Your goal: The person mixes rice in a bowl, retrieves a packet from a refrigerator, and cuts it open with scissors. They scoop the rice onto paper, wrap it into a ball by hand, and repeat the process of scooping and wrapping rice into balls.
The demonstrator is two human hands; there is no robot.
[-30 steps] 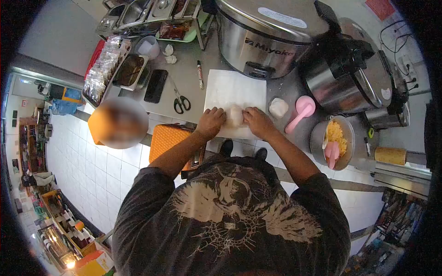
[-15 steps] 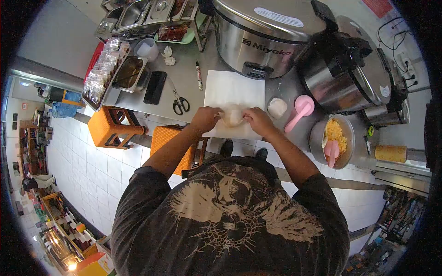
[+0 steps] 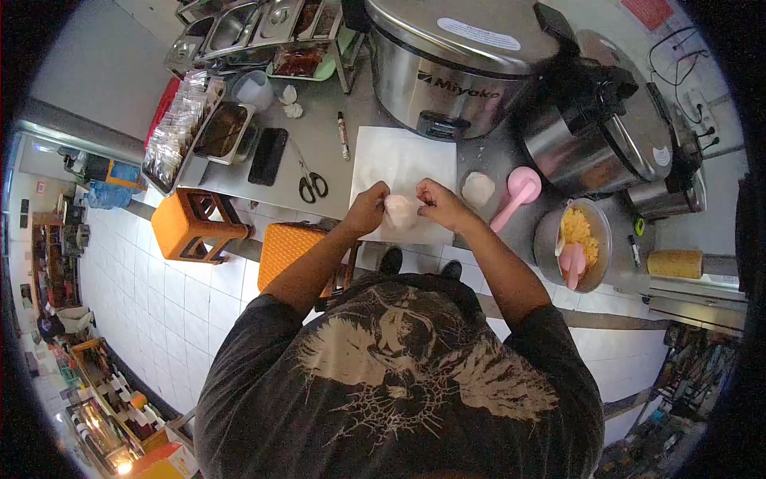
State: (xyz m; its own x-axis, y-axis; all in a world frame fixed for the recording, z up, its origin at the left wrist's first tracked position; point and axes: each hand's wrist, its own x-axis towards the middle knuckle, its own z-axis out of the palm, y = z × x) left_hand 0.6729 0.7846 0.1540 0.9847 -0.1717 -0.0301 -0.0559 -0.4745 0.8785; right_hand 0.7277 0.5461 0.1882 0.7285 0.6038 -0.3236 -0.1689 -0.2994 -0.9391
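A rounded whitish bundle (image 3: 401, 212), seemingly in thin plastic, sits between my hands over a sheet of white paper (image 3: 403, 156). On its left side, my left hand (image 3: 369, 209) has its fingers closed on the bundle's edge. My right hand (image 3: 440, 205) pinches at the upper right edge, fingers bent together. What exactly is inside the bundle cannot be made out. A similar whitish rounded piece (image 3: 478, 189) lies on the steel counter, right of the paper. Beside that piece rests a pink scoop (image 3: 523, 188).
Large rice cookers (image 3: 447, 76) stand behind the paper and to the right. A metal bowl (image 3: 604, 263) holds yellow food and a pink spoon. Leftward lie a marker (image 3: 343, 136), scissors (image 3: 312, 186), a black phone (image 3: 268, 156) and a tray of packets (image 3: 179, 136). Orange stools (image 3: 291, 251) stand below.
The bundle, blurred and stretched between both hands half a second ago, now looks rounder and sharper. My right hand's fingers have curled up higher beside it.
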